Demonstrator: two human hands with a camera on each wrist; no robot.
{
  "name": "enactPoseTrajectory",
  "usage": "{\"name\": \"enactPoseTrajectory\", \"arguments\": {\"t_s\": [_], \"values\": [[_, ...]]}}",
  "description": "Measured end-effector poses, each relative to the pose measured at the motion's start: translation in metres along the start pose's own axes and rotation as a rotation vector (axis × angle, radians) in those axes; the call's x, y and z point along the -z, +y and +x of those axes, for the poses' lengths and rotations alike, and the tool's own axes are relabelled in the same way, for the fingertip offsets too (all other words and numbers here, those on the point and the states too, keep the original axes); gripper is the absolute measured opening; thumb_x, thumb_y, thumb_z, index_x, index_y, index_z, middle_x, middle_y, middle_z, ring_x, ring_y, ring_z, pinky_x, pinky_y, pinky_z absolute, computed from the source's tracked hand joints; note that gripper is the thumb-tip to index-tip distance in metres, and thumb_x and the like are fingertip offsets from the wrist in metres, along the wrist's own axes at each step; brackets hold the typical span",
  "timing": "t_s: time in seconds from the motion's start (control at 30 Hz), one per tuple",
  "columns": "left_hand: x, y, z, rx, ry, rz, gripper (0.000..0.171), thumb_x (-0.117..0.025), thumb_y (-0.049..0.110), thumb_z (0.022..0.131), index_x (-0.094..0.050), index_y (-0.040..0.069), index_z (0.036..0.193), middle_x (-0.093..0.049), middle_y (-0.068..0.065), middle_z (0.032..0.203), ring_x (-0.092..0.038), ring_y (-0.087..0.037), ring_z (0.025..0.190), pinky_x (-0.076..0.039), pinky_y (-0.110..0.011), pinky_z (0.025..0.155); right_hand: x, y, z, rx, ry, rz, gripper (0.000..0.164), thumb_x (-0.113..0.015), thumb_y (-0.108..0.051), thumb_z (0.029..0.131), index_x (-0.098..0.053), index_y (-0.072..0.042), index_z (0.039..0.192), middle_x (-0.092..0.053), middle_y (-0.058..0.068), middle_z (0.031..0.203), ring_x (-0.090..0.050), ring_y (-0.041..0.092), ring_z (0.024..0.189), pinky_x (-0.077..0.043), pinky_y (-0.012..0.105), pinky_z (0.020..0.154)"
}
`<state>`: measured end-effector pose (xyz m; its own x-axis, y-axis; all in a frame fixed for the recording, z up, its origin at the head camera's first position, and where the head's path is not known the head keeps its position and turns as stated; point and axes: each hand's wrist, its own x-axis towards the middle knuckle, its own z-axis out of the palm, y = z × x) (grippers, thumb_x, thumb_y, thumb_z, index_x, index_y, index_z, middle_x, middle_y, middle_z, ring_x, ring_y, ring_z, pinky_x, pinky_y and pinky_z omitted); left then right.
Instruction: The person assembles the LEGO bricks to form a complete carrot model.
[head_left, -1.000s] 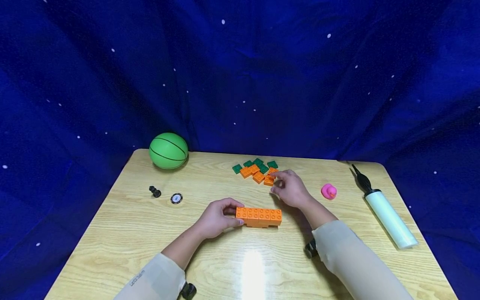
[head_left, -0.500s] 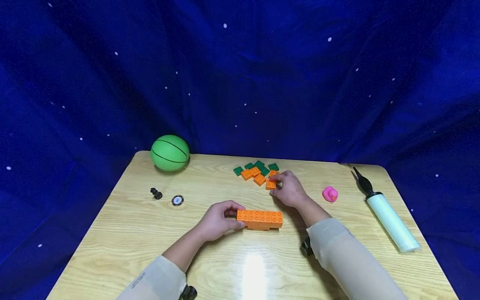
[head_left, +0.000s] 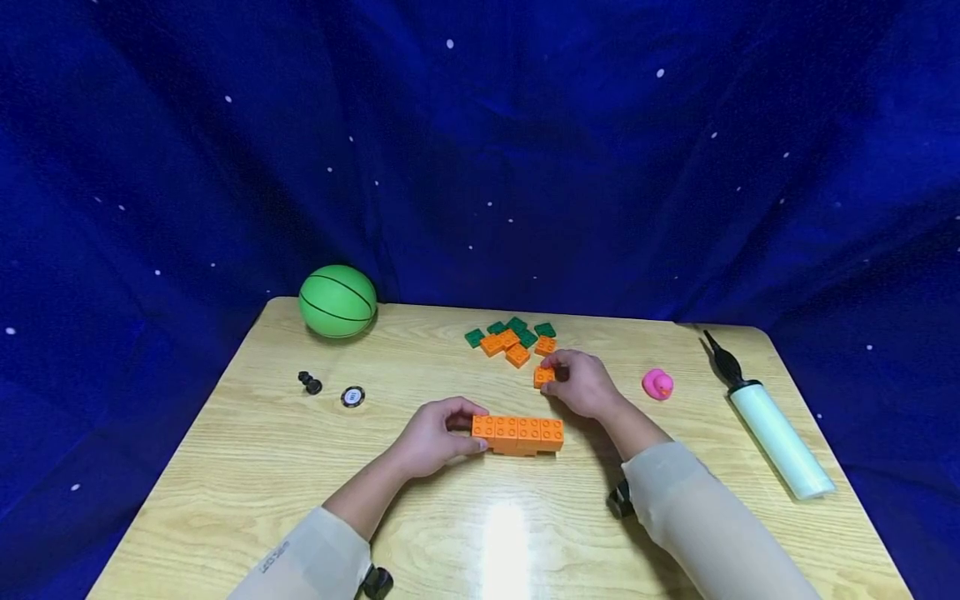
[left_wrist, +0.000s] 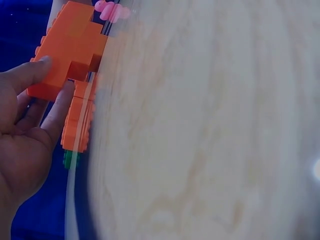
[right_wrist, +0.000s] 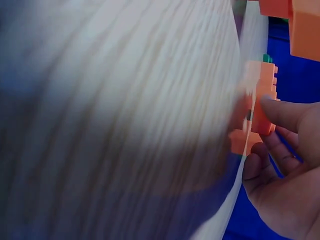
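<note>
My left hand [head_left: 442, 437] grips the left end of a row of joined orange toy bricks [head_left: 517, 432], studs up, between thumb and fingers. In the left wrist view this block [left_wrist: 75, 40] shows a stepped underside, narrower below. Farther back and to the right, my right hand [head_left: 581, 383] pinches a single orange brick [head_left: 543, 377] by its right side. The right wrist view has the thumb pressed on that brick [right_wrist: 263, 112]. Just behind lie several loose orange bricks [head_left: 517, 355] and thin green bricks [head_left: 474, 337].
A green ball [head_left: 337, 302] stands at the back left of the wooden table [head_left: 300, 500]. Nearer lie a black chess pawn [head_left: 310, 383] and a poker chip [head_left: 352, 397]. On the right are a pink rubber duck [head_left: 658, 384] and a hand pump [head_left: 780, 437].
My right hand has taken hold of one orange brick and drawn it toward me, away from the loose bricks. The left hand stays on the joined block.
</note>
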<state>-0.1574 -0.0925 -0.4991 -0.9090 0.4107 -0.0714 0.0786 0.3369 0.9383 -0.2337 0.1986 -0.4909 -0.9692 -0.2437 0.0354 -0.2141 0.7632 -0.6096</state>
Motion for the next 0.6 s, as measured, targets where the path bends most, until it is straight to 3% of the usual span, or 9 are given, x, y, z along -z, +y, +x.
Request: {"name": "enactPoseTrajectory", "arguments": {"t_s": [0.33, 0.6], "values": [[-0.002, -0.004, -0.003, 0.006, -0.003, -0.032, 0.037, -0.087, 0.019, 0.085, -0.073, 0.021, 0.119, -0.075, 0.005, 0.107, -0.071, -0.014, 0.101, -0.057, -0.037, 0.089, 0.008, -0.007, -0.022, -0.029, -0.026, 0.069, 0.032, -0.08, -0.018, 0.092, -0.073, -0.013, 0.123, -0.068, 0.009, 0.128, -0.063, 0.026, 0.101, -0.053, 0.045, 0.088], [-0.001, 0.0, 0.001, 0.006, 0.01, -0.015, 0.037, -0.087, 0.018, 0.085, -0.074, 0.022, 0.119, -0.074, 0.004, 0.108, -0.07, -0.014, 0.103, -0.056, -0.038, 0.09, 0.019, -0.023, -0.033, 0.022, -0.012, 0.091, 0.032, -0.079, -0.021, 0.093, -0.073, -0.016, 0.124, -0.068, 0.003, 0.129, -0.061, 0.024, 0.099, -0.05, 0.036, 0.074]]}}
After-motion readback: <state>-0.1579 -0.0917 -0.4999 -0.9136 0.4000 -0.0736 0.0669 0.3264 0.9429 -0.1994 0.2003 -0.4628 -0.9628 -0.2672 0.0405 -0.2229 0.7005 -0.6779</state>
